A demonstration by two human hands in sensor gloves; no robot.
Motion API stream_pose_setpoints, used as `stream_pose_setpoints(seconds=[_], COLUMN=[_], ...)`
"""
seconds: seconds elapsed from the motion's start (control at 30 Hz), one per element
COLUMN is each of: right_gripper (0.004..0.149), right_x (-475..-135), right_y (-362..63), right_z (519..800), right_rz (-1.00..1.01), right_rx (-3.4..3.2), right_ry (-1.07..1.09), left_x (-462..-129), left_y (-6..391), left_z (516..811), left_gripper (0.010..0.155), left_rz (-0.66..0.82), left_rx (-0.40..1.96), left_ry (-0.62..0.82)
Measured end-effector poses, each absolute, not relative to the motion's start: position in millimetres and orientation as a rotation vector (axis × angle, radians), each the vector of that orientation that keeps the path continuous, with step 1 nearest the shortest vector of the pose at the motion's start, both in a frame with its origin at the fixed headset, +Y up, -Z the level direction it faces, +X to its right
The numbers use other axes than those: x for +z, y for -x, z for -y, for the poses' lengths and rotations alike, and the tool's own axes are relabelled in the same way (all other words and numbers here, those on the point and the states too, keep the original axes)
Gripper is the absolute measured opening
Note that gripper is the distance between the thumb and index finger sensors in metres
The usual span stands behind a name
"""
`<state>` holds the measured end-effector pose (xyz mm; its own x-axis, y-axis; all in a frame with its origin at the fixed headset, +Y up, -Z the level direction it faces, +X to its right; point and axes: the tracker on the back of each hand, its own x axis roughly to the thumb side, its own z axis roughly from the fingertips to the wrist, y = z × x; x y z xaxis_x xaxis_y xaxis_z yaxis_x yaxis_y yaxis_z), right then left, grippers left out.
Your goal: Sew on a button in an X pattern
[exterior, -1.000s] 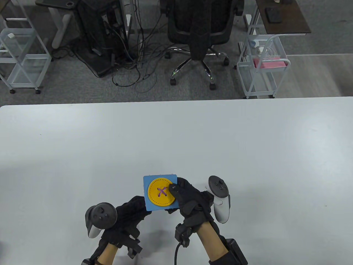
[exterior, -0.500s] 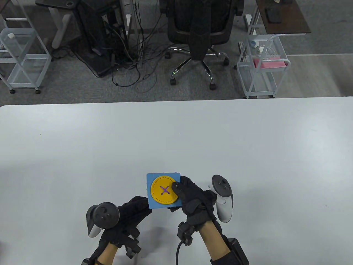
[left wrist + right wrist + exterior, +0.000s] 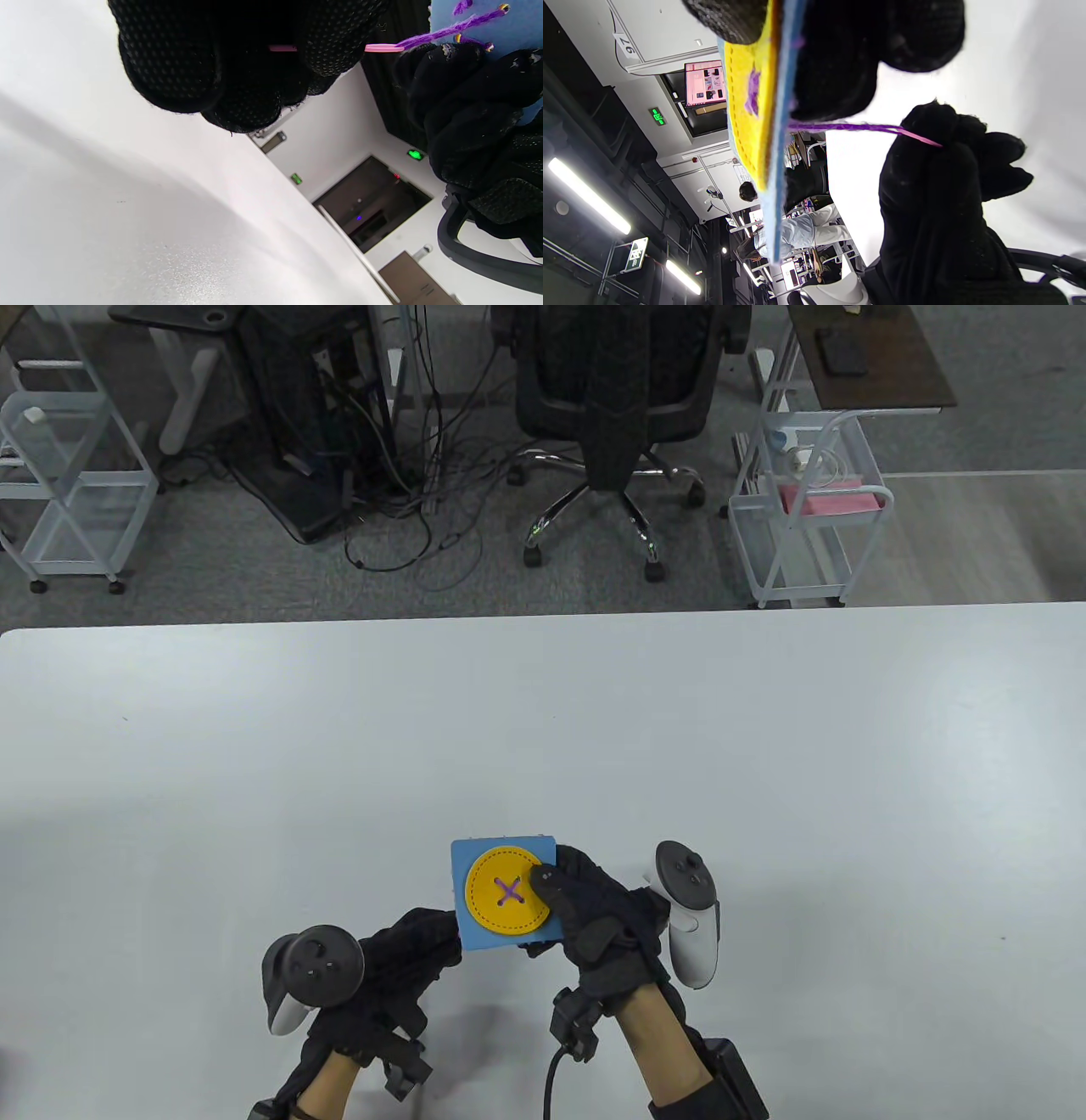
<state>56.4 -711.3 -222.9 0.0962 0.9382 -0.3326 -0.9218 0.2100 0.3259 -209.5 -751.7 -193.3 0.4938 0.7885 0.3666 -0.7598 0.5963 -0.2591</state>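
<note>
A blue felt square point(image 3: 462, 857) carries a yellow felt button point(image 3: 488, 912) with a purple X of thread point(image 3: 508, 891) at its middle. My right hand point(image 3: 585, 912) grips the square's right edge, thumb on the button, and holds it above the table. In the right wrist view the square point(image 3: 780, 169) is edge-on with the button point(image 3: 746, 127) on its left face. My left hand point(image 3: 407, 959) is below the square's lower left corner and pinches a pink needle point(image 3: 384, 48) that trails purple thread point(image 3: 840, 126) from the square's underside point(image 3: 479, 21).
The white table point(image 3: 543, 729) spreads wide around the hands. Beyond its far edge stand an office chair point(image 3: 619, 398), white wire carts point(image 3: 806, 509) and a tangle of cables point(image 3: 407, 500) on the floor.
The right hand moved the felt square a little to the right and turned it slightly. The left hand stayed at the square's lower left corner.
</note>
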Motion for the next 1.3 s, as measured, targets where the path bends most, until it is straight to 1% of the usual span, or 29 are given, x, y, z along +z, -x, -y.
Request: stream_pose_setpoints(seconds=[0.4,0.6,0.83,1.03,1.2,1.3], right_gripper=[0.043,0.043,0.044,0.043,0.042,0.042], right_x=[-221.8,-220.5,-218.8,-216.9,-215.5,-214.9], right_y=[-47.2,-42.8,-40.7,-37.2,-36.8,-37.1], right_z=[708.5,713.6,719.0,722.9,723.9,724.2], right_rz=[-0.51,-0.492,-0.459,-0.442,-0.427,-0.419], right_rx=[1.561,1.641,1.703,1.731,1.756,1.75], right_ry=[-0.096,-0.071,-0.023,-0.012,0.001,0.011], left_x=[-191.0,-191.7,-191.2,-190.0,-189.5,-189.1], left_y=[211.3,213.4,210.0,203.8,202.0,200.8], left_z=[745.3,749.4,755.9,759.5,758.9,758.8], left_gripper=[0.041,0.041,0.041,0.041,0.041,0.04], left_rz=[0.515,0.48,0.412,0.374,0.363,0.364], left_rx=[1.185,1.362,1.496,1.536,1.47,1.478], left_ry=[0.014,0.027,0.084,0.166,0.173,0.173])
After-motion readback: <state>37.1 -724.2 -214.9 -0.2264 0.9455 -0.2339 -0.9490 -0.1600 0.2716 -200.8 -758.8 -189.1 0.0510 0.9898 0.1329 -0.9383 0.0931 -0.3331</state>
